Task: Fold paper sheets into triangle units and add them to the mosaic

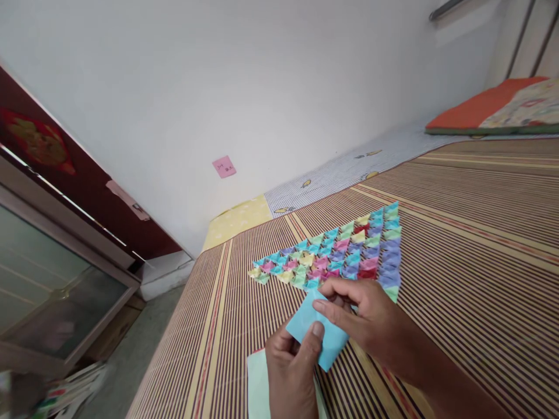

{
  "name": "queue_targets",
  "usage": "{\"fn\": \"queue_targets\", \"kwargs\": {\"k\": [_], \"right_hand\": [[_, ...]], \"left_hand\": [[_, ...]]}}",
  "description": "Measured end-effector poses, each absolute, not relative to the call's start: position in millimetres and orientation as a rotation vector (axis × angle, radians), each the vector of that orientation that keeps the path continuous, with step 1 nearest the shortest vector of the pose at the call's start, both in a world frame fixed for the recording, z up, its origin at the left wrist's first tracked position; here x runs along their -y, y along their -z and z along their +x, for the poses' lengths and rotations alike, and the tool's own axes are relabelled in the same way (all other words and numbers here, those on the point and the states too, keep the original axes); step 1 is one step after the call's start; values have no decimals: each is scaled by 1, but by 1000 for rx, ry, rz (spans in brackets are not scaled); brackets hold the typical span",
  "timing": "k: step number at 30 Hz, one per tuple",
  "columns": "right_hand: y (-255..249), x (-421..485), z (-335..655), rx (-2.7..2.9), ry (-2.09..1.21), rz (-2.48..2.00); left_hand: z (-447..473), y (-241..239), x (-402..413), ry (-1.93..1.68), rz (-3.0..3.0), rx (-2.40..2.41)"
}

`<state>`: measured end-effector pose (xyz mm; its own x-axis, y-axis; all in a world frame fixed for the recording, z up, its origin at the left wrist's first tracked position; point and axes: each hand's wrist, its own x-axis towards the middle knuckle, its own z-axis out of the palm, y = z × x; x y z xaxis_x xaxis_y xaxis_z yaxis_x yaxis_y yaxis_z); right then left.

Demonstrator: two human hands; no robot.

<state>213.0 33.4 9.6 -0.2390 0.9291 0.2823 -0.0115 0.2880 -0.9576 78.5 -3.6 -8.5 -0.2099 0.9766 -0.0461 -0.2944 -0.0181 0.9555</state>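
Both of my hands hold a light blue paper square (305,326) just above a striped bamboo mat (471,244). My left hand (290,369) pinches its lower edge, thumb on top. My right hand (360,317) grips its upper right part with curled fingers. Just beyond my fingers lies a flat patchwork of several small folded paper pieces (340,253) in blue, pink, green, yellow and purple. A pale green sheet (257,384) lies on the mat under my left hand.
The mat covers a bed against a white wall bearing a pink sticky note (224,166). A checked sheet (349,169) shows along the wall. An orange-edged pillow (493,107) lies far right. A glass-fronted cabinet (48,273) and the floor are at left.
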Motion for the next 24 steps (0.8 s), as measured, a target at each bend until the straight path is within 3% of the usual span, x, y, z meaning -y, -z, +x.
{"fn": "queue_targets", "kwargs": {"k": [12, 24], "right_hand": [[-7, -32, 218, 1577, -1104, -923], [-8, -36, 220, 1547, -1295, -810]], "left_hand": [[76, 10, 2, -1473, 885, -1197], [78, 10, 3, -1513, 877, -1151]]}}
